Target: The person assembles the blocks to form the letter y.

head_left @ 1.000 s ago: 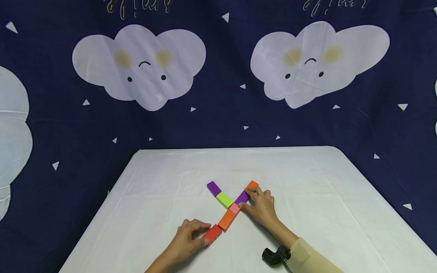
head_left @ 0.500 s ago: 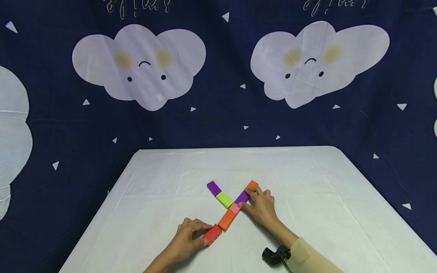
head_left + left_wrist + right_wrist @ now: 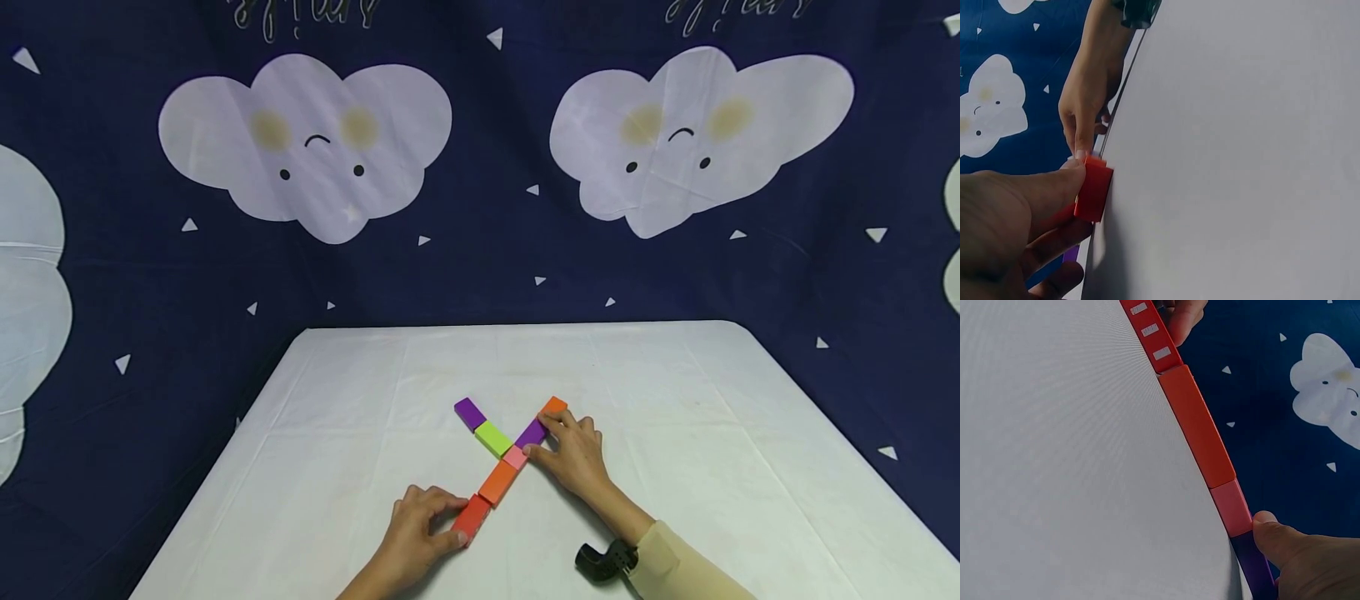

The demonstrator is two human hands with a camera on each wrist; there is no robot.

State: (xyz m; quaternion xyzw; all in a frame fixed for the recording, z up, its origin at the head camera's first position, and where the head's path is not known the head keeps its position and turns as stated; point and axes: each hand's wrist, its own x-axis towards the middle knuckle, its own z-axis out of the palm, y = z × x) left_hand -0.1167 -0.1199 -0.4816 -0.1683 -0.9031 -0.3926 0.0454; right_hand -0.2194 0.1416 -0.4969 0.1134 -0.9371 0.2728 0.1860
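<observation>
Coloured blocks form a Y on the white tabletop. My left hand [image 3: 416,537] pinches the red block [image 3: 472,518] at the near end between thumb and fingers; white marks show on its side in the right wrist view. Its far end meets an orange block [image 3: 498,482], followed by a short pink block [image 3: 515,457]. With thumb and index finger, my right hand [image 3: 576,457] holds the purple block [image 3: 531,433] of the right branch, the thumb near the pink joint. Another orange block [image 3: 555,405] tops that branch. A green block [image 3: 493,439] and a second purple block [image 3: 470,413] make the left branch.
White cloth covers the table [image 3: 660,392]. Behind it hangs a dark blue curtain [image 3: 495,167] printed with clouds and small triangles. A black camera mount [image 3: 600,562] is strapped at the right wrist, beside a beige sleeve [image 3: 686,567].
My left hand has shifted slightly right and toward me, turning the red block so it lines up more closely with the orange one. My right hand and the other blocks have stayed put.
</observation>
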